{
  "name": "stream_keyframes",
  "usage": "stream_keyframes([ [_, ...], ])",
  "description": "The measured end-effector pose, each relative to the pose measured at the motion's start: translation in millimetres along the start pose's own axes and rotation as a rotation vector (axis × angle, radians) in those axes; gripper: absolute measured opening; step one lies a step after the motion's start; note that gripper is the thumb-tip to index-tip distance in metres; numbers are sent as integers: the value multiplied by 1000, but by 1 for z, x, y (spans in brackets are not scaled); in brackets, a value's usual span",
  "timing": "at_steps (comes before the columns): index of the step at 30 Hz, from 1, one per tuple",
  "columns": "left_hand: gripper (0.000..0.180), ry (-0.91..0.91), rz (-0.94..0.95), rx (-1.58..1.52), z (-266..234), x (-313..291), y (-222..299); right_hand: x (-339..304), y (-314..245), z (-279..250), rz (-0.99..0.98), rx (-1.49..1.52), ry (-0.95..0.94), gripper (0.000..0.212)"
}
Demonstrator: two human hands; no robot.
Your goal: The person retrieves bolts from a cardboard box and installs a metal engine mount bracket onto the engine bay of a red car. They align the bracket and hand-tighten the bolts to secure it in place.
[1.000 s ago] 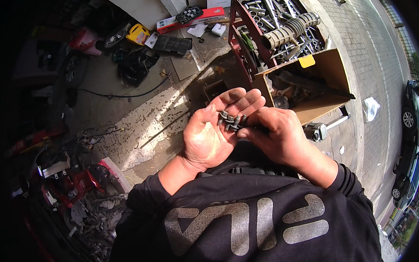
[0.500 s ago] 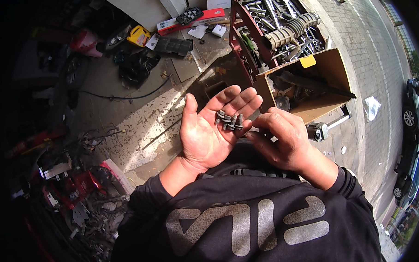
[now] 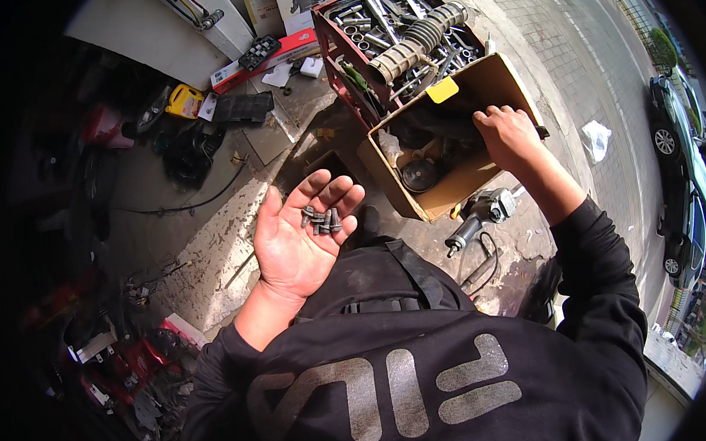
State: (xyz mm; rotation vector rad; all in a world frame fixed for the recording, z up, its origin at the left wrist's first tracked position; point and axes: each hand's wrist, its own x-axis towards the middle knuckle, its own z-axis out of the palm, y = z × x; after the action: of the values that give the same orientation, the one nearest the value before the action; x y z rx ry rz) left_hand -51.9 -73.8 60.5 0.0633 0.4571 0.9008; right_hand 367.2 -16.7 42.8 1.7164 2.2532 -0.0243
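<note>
My left hand (image 3: 298,242) is turned palm up with its fingers a little cupped. Several small dark bolts (image 3: 322,220) lie in it, across the base of the fingers. Out to the right, my right hand (image 3: 509,136) is over an open cardboard box (image 3: 453,195), near its far right side. Its fingers are curled downward, and what they grip, if anything, is hidden. A long dark part shows on both sides of this hand, its end (image 3: 543,131) poking out by the wrist. A round dark metal piece (image 3: 420,174) lies in the box.
Behind the box stands a red tool cart (image 3: 340,61) full of wrenches and sockets, with a ribbed hose (image 3: 418,43) on top. An angle grinder (image 3: 481,214) lies on the ground beside the box. A yellow jug (image 3: 184,101) and red vehicle parts (image 3: 144,356) are at left.
My right hand has left the side of my left hand and reached right, to the box. The bolts stay in my left palm. The view has shifted toward the right.
</note>
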Motion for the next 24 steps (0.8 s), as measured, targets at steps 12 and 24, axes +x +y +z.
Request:
stream_keyframes([
  [12, 68, 68, -15, 54, -1, 18, -10, -28, 24, -92, 55, -18, -142, 9],
  [24, 65, 106, -20, 95, 0, 23, -15, -9, 9, -72, -16, -466, -224, 18],
])
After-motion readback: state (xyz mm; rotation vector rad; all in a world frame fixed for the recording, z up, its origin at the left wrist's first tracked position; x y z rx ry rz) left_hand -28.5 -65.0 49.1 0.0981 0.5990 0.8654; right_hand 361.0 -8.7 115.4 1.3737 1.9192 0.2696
